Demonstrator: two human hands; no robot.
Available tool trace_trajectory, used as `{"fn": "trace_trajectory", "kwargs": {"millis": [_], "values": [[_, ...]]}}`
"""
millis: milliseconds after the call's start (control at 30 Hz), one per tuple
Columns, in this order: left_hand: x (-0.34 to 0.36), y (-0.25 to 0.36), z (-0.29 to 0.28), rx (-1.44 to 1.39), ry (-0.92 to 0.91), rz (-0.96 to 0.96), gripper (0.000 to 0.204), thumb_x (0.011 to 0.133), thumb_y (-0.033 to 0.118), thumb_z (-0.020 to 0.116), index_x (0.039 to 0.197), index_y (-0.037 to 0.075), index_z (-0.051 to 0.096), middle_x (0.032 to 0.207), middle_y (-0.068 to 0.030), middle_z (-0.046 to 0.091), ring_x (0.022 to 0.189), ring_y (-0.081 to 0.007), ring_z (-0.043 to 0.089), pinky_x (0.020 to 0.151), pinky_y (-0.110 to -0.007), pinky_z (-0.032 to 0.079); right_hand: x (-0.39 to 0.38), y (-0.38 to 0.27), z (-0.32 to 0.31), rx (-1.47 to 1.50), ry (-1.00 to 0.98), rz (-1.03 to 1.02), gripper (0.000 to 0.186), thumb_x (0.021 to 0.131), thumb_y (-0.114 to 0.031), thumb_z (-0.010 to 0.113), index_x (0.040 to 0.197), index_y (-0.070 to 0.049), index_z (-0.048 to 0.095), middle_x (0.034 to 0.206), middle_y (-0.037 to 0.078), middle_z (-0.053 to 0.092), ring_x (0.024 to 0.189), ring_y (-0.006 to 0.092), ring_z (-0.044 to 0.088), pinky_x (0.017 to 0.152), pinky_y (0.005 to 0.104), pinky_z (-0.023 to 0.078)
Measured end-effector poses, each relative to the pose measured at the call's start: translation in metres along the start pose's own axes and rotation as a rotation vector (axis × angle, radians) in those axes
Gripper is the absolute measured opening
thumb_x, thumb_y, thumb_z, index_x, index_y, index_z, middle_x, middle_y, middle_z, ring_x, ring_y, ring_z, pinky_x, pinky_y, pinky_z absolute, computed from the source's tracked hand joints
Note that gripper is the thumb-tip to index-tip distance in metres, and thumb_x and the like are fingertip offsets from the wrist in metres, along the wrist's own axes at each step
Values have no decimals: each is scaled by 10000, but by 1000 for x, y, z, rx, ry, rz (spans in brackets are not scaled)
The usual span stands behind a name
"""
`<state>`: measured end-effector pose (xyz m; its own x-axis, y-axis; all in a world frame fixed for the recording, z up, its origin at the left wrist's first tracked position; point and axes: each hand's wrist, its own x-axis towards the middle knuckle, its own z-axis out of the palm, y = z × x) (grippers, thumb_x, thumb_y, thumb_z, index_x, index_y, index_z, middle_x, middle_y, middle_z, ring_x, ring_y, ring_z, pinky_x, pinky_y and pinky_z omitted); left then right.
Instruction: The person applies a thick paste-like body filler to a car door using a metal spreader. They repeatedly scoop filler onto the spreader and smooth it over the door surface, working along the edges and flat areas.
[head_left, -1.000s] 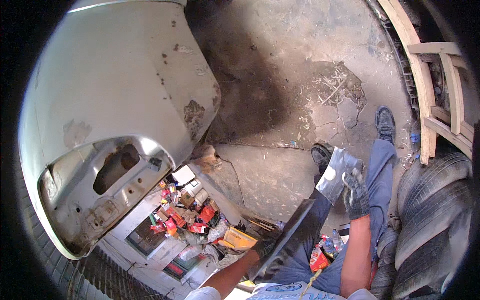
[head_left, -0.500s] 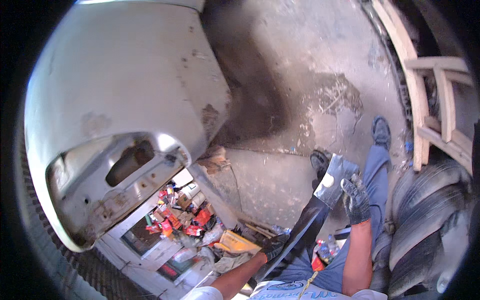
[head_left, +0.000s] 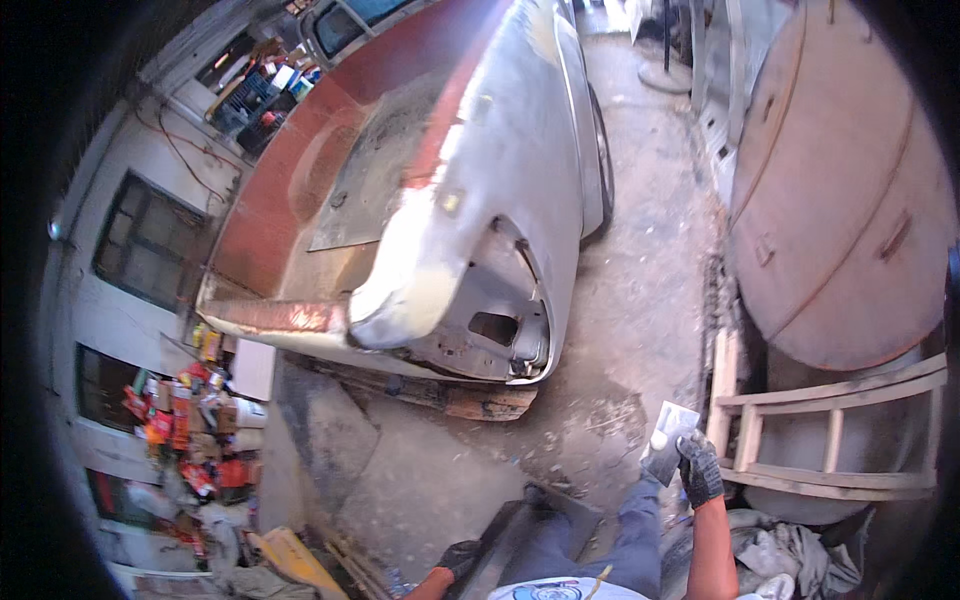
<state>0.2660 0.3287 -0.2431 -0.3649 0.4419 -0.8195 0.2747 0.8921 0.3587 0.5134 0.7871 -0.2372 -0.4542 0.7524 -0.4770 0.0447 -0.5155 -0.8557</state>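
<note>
In my gloved right hand is a small flat metal plate, pinched at its edge and held out in front of my right leg. A dab of cream-coloured paste sits on the plate. Low at the left, my gloved left hand is closed against the edge of a long dark flat strip. The strip slants beside my leg; its lower end is out of view. Ahead stands a stripped vehicle body with grey and whitish patches and an open lamp hole at its rear corner.
A red-brown load bed lies inside the vehicle body. Packets and boxes are piled at the left wall. To the right stand a wooden frame and a large round metal disc. Crumpled cloth lies near my right arm.
The view has swung up and turned, so more of the vehicle and the right side shows. My right hand still holds the plate; my left hand stays by the strip.
</note>
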Motion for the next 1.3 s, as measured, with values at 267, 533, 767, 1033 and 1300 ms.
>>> {"fn": "trace_trajectory", "kwargs": {"millis": [267, 533, 767, 1033, 1300], "values": [[14, -144, -8, -62, 88, 112, 393, 866, 292, 421, 1112, 79, 640, 1115, -171, 642, 1058, -331, 599, 930, -443, 453, -49, -24, 86, 316, 41, -150, 39, 888, -140, 625, 884, -101, 622, 871, -37, 577, 814, 85, 535, 755, 265, 468], [46, -250, -45, 403, 273, 152, 352, 918, 282, 395, 972, 68, 668, 993, -194, 659, 930, -374, 631, 819, -483, 486, -94, 29, 171, 87, 76, -226, 102, 855, -30, 583, 934, -64, 636, 885, 98, 626, 839, 234, 593, 756, 344, 477], [39, -302, -56, 213, 491, 170, 423, 967, 312, 360, 879, 15, 648, 870, -209, 653, 829, -426, 605, 740, -507, 475, -116, 39, 273, 56, -219, -46, 246, 893, -134, 629, 1123, -58, 590, 1000, 76, 626, 941, 221, 606, 829, 384, 492], [-21, -289, -53, -478, 453, -370, 590, 946, 521, 381, 1056, 4, 645, 1053, -256, 621, 1034, -388, 569, 859, -461, 432, -126, 21, 398, -454, -502, 213, 333, 946, -245, 553, 1240, -89, 566, 1115, 83, 638, 1015, 220, 604, 898, 354, 468], [-45, -362, -28, -628, 628, -433, 594, 953, 519, 375, 1017, 0, 657, 963, -254, 648, 980, -416, 599, 856, -489, 445, -109, 68, 526, -222, -883, 321, 320, 922, -261, 623, 1169, -60, 597, 1065, 20, 642, 983, 121, 571, 888, 300, 466]]}}
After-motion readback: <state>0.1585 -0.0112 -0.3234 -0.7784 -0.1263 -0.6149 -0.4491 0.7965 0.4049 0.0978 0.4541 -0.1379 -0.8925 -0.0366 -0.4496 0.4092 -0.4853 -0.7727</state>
